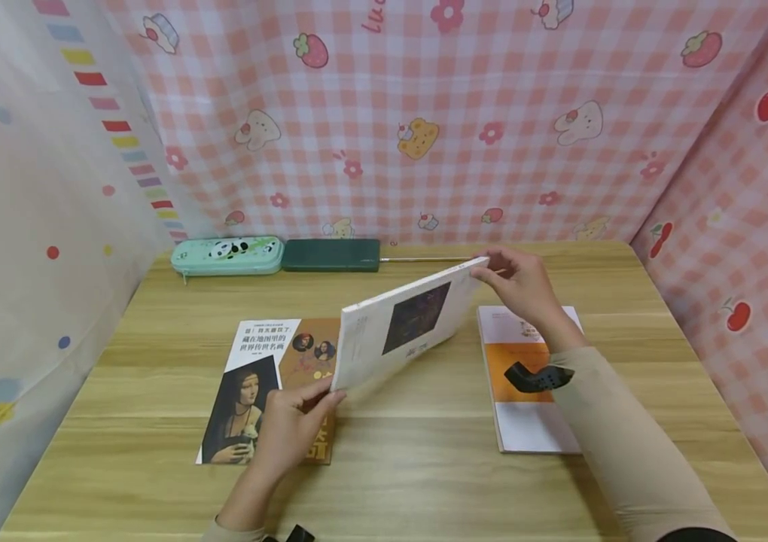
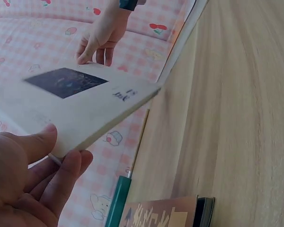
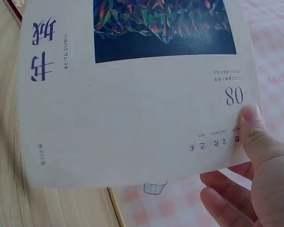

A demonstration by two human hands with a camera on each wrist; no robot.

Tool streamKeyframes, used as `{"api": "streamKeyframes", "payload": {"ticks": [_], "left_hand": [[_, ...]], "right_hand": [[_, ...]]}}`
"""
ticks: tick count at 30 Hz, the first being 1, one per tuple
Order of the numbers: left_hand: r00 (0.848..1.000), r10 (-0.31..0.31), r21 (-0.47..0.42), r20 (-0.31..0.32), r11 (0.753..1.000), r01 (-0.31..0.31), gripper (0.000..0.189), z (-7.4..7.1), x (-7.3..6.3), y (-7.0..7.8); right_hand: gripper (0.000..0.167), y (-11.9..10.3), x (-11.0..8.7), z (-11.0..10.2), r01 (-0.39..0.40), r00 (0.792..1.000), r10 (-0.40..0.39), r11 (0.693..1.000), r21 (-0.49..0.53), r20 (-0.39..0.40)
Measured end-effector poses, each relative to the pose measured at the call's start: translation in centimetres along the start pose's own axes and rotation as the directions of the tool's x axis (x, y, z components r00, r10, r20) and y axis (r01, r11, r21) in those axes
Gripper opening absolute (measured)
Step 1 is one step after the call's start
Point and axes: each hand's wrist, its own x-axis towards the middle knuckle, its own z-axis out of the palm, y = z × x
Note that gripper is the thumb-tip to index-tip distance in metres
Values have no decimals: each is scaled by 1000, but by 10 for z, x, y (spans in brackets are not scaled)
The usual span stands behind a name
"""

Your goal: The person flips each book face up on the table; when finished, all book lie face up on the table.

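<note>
A thin white magazine (image 1: pixel 370 331) is held tilted above the middle of the table. Its cover has a dark picture, and the right wrist view shows bright coloured shapes in that picture and a printed "08" (image 3: pixel 234 96). My left hand (image 1: pixel 292 425) pinches the near left corner between thumb and fingers. At the far right corner my right hand (image 1: pixel 519 282) grips the edge, thumb on the cover (image 3: pixel 132 123). Below the left hand lies a book with a portrait painting (image 1: pixel 238 414), partly hidden by that hand. Under the right forearm lies a white and orange book (image 1: pixel 513 376).
Along the table's back edge sit a mint panda pencil case (image 1: pixel 228 257) and a dark green case (image 1: pixel 332 256). A thin rod (image 1: pixel 425 260) extends right from the green case. Patterned cloth (image 1: pixel 384 128) hangs behind and at both sides of the wooden table (image 1: pixel 411 482).
</note>
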Motion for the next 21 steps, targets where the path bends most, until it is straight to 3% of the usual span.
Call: {"api": "streamKeyframes", "payload": {"ticks": [6, 14, 21], "left_hand": [[998, -62, 30, -6, 998, 62, 19, 0, -1, 3], [990, -144, 53, -10, 988, 144, 22, 1, -4, 3], [975, -222, 112, -13, 969, 222, 31, 0, -5, -1]], "right_hand": [[29, -5, 2, 1, -58, 998, 58, 998, -23, 2], [33, 0, 4, 14, -122, 992, 121, 992, 31, 24], [39, 8, 3, 32, -238, 967, 231, 969, 59, 109]]}}
